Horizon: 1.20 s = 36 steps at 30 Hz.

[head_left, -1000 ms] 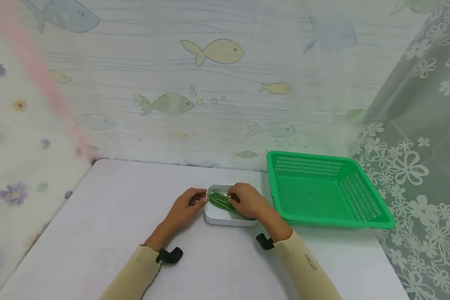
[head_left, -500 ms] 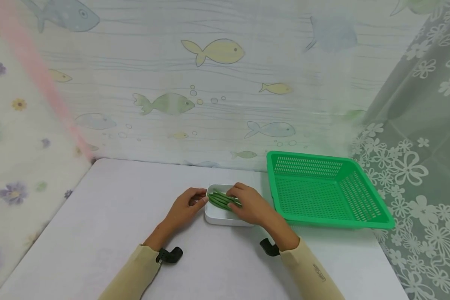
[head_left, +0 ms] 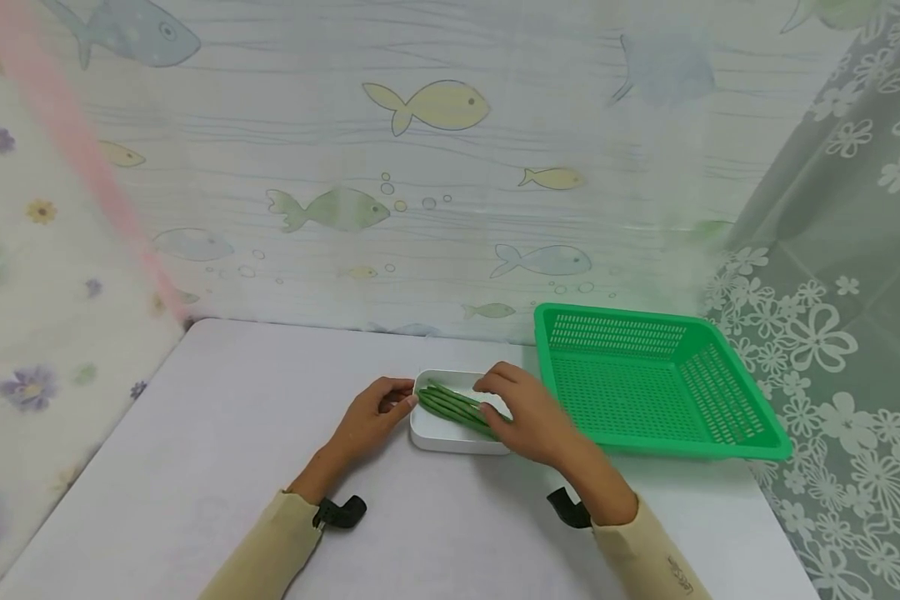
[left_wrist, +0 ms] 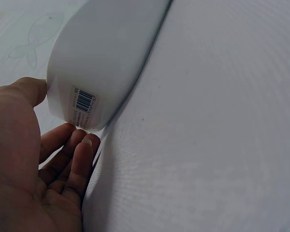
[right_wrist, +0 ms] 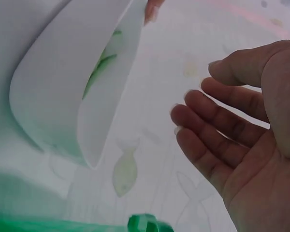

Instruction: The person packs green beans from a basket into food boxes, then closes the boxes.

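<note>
Several green beans point(head_left: 446, 405) lie lengthwise in a shallow white container point(head_left: 457, 445) on the table. My left hand point(head_left: 370, 417) holds the container's left end; in the left wrist view its thumb is at the rim and curled fingertips are at the lower edge, near a barcode label point(left_wrist: 82, 104). Over the container's right end is my right hand point(head_left: 528, 415), thumb and fingers spread apart, overlapping the beans' right ends. The right wrist view shows nothing in that hand point(right_wrist: 241, 125), with a few bean tips point(right_wrist: 100, 70) showing inside the container.
A large green plastic basket point(head_left: 615, 379) with perforated sides stands close to the right of the container. A fish-patterned sheet point(head_left: 427, 183) hangs behind the white table point(head_left: 255, 400). A floral lace curtain point(head_left: 832, 350) borders the right side.
My right hand has let go of the beans and drawn back to the right, its fingers spreading. More of the beans shows now. The left hand and container have stayed put.
</note>
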### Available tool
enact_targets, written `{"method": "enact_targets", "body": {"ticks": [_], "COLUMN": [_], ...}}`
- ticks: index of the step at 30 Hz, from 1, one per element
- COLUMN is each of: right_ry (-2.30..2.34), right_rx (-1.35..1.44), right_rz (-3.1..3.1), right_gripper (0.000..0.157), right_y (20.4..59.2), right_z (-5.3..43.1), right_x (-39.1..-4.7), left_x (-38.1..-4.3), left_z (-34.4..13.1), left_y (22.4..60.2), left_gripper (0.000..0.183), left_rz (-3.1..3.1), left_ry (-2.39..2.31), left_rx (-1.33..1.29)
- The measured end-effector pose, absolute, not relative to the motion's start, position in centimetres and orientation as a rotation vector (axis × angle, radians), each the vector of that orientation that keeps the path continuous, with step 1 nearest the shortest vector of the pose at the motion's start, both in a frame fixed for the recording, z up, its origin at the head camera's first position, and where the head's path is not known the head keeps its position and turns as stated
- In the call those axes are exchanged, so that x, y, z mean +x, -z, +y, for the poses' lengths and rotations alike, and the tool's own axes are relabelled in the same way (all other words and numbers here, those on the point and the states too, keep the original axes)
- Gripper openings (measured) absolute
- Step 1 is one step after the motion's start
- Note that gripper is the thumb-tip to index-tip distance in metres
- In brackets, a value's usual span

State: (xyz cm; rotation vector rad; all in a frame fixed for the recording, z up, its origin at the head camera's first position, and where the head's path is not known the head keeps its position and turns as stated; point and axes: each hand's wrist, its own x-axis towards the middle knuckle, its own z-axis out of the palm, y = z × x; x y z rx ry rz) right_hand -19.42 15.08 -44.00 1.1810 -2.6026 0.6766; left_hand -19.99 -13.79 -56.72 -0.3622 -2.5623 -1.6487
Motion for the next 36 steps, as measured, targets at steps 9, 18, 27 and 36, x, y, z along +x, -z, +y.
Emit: {"method": "enact_targets", "body": {"ticks": [9, 18, 27, 36], "right_ry": [-0.664, -0.614, -0.532, -0.475], "right_rx": [1.07, 0.994, 0.925, 0.826], "right_rz": [-2.553, -2.536, -2.541, -2.602], "right_gripper": [0.029, 0.025, 0.027, 0.026], "right_y": [42.9, 42.8, 43.0, 42.7], "right_z": [18.1, 21.7, 25.2, 28.9], "right_x": [-18.9, -18.9, -19.0, -18.9], "left_x": [-20.0, -20.2, -20.5, -21.2], "left_z": [-13.8, -13.8, -13.9, -14.0], "left_y": [56.7, 57.1, 57.7, 58.2], "left_gripper": [0.043, 0.043, 0.043, 0.044], "left_rz": [-2.551, -2.566, -2.565, -2.555], "left_ry": [1.666, 1.641, 1.644, 1.674], "left_rx": [-0.372, -0.369, -0.367, -0.386]}}
